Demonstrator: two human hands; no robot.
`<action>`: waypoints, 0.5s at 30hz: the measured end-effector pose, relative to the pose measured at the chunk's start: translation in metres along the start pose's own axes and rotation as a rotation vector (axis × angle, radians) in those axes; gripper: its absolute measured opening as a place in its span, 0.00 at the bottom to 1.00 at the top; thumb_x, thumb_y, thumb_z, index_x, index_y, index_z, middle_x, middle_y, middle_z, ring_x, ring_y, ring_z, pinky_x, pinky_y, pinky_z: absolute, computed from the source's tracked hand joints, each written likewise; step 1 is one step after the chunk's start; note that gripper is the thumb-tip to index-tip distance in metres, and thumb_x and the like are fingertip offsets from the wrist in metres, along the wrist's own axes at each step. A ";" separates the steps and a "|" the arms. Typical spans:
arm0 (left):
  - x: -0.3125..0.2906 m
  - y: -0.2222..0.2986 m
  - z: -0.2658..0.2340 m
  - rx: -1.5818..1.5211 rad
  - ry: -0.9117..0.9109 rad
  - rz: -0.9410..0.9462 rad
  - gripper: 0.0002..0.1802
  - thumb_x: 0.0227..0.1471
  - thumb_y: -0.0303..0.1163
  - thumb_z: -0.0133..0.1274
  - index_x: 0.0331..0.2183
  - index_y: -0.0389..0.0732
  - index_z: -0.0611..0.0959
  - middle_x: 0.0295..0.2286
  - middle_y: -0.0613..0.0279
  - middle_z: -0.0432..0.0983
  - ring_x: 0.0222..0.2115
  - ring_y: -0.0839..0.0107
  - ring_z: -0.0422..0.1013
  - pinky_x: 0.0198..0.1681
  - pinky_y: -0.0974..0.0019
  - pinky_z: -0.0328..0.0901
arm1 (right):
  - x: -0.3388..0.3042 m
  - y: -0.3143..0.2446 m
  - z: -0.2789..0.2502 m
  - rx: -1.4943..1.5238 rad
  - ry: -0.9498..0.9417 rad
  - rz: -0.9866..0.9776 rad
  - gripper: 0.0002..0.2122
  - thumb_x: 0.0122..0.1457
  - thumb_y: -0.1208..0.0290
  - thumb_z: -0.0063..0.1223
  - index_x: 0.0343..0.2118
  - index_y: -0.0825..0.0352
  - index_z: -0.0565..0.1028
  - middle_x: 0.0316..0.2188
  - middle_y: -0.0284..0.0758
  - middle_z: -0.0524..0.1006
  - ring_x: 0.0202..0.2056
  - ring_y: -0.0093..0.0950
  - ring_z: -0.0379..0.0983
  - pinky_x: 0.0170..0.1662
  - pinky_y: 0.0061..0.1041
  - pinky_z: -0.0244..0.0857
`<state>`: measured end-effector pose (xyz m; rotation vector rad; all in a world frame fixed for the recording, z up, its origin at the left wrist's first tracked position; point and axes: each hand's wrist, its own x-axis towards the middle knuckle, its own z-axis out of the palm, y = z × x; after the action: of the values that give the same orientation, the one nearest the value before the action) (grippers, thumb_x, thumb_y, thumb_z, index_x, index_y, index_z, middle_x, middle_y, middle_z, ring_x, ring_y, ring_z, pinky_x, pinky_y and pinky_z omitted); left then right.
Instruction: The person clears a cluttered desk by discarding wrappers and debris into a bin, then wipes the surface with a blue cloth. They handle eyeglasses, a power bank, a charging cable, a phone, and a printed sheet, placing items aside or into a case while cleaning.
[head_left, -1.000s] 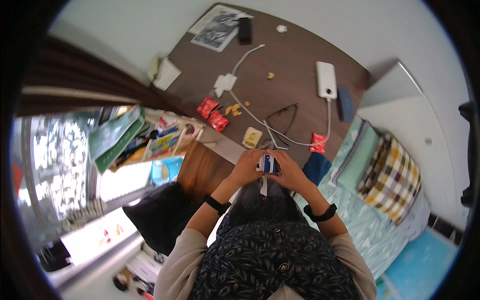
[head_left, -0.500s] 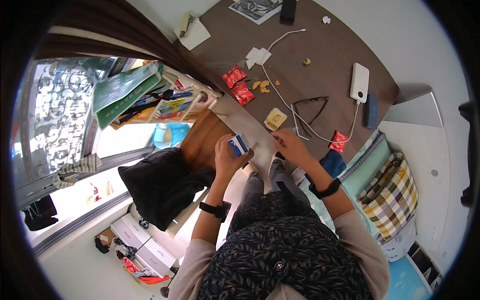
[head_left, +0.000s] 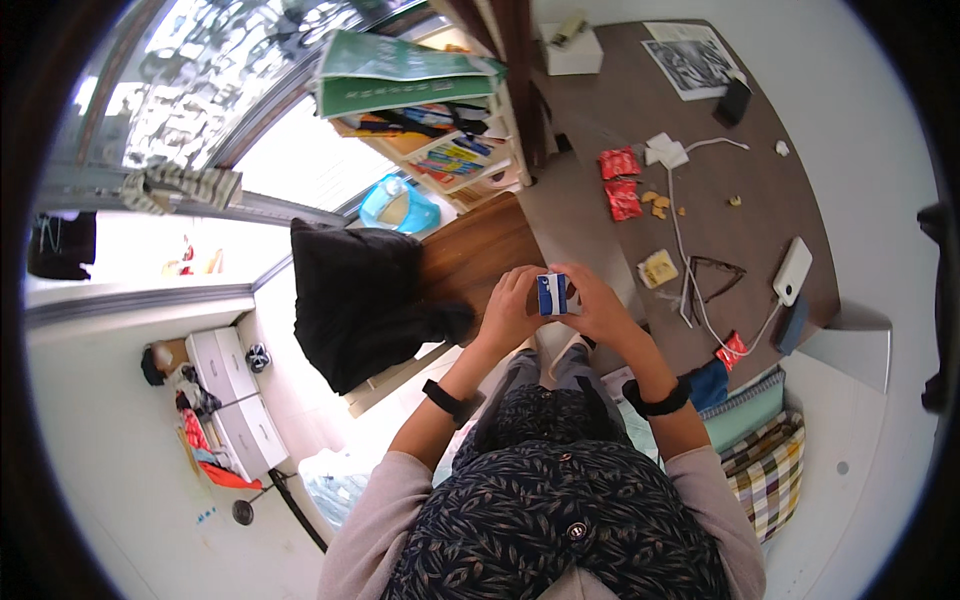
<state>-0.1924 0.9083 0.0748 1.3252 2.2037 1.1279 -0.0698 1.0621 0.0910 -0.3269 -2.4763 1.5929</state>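
A small blue-and-white carton [head_left: 552,295] is held in front of my waist, above the floor. My left hand [head_left: 513,305] grips its left side with the fingers closed around it. On its other side, my right hand [head_left: 597,308] has its fingers bent against the carton's right and upper edge. The fingertips of both hands come close together at the far side. What the carton's underside looks like is hidden. To the right, nearest my right hand on the table, lies a small clear tray [head_left: 657,269] with something yellow in it.
The brown table [head_left: 765,160] carries red packets [head_left: 622,200], crumbs, sunglasses [head_left: 715,280], a white cable and a white power bank [head_left: 793,271]. Left of my hands stands a wooden chair [head_left: 490,245] with a black garment [head_left: 360,300] over it. A bookshelf [head_left: 470,165] is behind.
My right hand has come away from the table's edge to the carton, which both hands now grip. The whole view has turned leftward, so the table appears farther right.
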 end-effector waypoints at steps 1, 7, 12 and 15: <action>-0.008 -0.003 -0.012 -0.016 0.008 -0.012 0.37 0.32 0.29 0.72 0.48 0.40 0.76 0.46 0.52 0.73 0.49 0.49 0.69 0.53 0.52 0.64 | 0.005 -0.007 0.009 0.014 -0.022 0.017 0.31 0.43 0.76 0.69 0.53 0.66 0.68 0.49 0.44 0.72 0.50 0.45 0.70 0.53 0.35 0.66; -0.047 -0.023 -0.088 0.163 -0.002 -0.049 0.48 0.38 0.29 0.66 0.61 0.39 0.63 0.55 0.47 0.66 0.56 0.48 0.63 0.58 0.53 0.61 | 0.042 -0.049 0.065 0.053 -0.059 -0.078 0.26 0.47 0.75 0.67 0.49 0.64 0.68 0.45 0.41 0.73 0.46 0.41 0.74 0.48 0.32 0.69; -0.106 -0.027 -0.154 0.233 0.182 -0.144 0.49 0.41 0.26 0.62 0.64 0.35 0.58 0.59 0.44 0.61 0.58 0.47 0.60 0.62 0.56 0.56 | 0.066 -0.077 0.108 0.147 -0.223 -0.068 0.26 0.50 0.72 0.68 0.51 0.64 0.67 0.44 0.40 0.75 0.45 0.36 0.75 0.47 0.30 0.69; -0.157 -0.027 -0.185 0.299 0.399 -0.256 0.47 0.44 0.27 0.62 0.63 0.36 0.60 0.59 0.45 0.62 0.59 0.48 0.60 0.62 0.57 0.56 | 0.086 -0.091 0.143 0.102 -0.270 -0.189 0.27 0.49 0.75 0.68 0.51 0.65 0.66 0.44 0.40 0.75 0.46 0.33 0.75 0.49 0.28 0.69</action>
<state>-0.2439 0.6831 0.1536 0.9368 2.8281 1.0675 -0.1980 0.9243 0.1180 0.1426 -2.5099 1.7746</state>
